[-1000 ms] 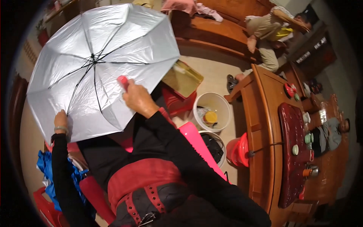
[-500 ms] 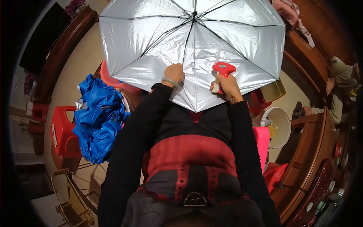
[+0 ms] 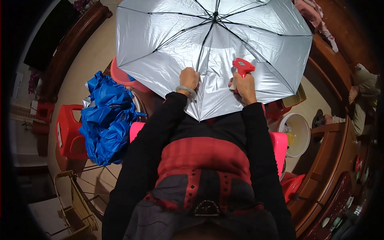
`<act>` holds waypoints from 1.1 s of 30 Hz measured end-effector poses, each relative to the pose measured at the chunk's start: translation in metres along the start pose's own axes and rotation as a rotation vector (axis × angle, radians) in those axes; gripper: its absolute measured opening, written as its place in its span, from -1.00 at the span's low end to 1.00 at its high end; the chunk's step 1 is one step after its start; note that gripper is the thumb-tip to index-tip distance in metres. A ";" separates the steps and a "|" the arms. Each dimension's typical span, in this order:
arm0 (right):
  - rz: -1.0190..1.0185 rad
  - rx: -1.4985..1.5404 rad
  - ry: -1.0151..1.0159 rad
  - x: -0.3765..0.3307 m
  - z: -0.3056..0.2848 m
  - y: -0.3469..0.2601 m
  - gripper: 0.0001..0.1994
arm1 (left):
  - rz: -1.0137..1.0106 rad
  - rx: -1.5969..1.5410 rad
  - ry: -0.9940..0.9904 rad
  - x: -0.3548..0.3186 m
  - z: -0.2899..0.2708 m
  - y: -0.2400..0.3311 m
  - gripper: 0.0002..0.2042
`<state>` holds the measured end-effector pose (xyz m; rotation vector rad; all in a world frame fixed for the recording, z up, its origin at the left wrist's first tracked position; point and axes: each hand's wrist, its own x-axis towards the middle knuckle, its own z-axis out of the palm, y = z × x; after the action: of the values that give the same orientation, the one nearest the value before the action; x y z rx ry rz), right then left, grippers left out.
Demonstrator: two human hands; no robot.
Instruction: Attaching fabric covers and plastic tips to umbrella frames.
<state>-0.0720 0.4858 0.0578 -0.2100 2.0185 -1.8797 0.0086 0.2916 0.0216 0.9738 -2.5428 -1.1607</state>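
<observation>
Head view: the right hand (image 3: 245,87) is wrapped around the grip of a red tagging gun (image 3: 243,67), whose head rises above the curled fingers, over the silver lining. The left hand (image 3: 189,78) is curled closed, knuckles up, with its fingertips hidden, and it grips the fabric of the silver umbrella (image 3: 228,46) near the front edge, just beside a black rib. A pale bangle (image 3: 190,92) rings the left wrist. The two hands are apart, with creased canopy between them.

The umbrella lies open with its inside facing the camera, spread in front of the person; its near corner hangs over the dark trousers, and its ribs meet at a black hub (image 3: 215,17) near the upper edge of the view.

Beyond the left forearm, a heap of crumpled blue fabric (image 3: 107,124) sits beside a red plastic stool (image 3: 70,134). A pink basin (image 3: 120,75) shows partly under the left side of the canopy, and a wicker basket (image 3: 76,206) stands at lower left.

On the right, a gold-coloured box (image 3: 298,98) juts from beneath the canopy. Near it is a white bucket (image 3: 301,149) with something yellow inside. A wooden desk (image 3: 327,146) runs along the right side, bearing a dark red padded tray and small cups. Past it, another person's bare foot (image 3: 353,94) and light trouser leg are visible, and pink clothing (image 3: 310,14) lies on a wooden settee at upper right
</observation>
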 end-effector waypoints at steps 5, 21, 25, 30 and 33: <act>0.140 0.089 -0.170 -0.011 0.015 0.005 -0.80 | 0.053 -0.168 -0.084 -0.015 0.013 0.003 -0.82; 0.357 0.256 -0.368 -0.018 0.049 0.029 -0.81 | -0.129 -0.560 -0.168 -0.018 0.025 -0.006 -0.84; 0.480 0.457 -0.422 -0.021 0.040 0.021 -0.78 | -0.049 -0.485 -0.183 -0.017 0.025 -0.011 -0.84; 0.604 0.560 -0.499 -0.020 0.030 0.020 -0.75 | 0.024 -0.574 -0.244 -0.019 0.024 -0.010 -0.80; 0.608 0.565 -0.528 -0.018 0.027 0.023 -0.74 | -0.019 -0.603 -0.333 -0.021 0.019 -0.005 -0.83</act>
<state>-0.0420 0.4695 0.0372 0.0589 1.0022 -1.6715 0.0189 0.3142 0.0072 0.6924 -2.1514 -2.0688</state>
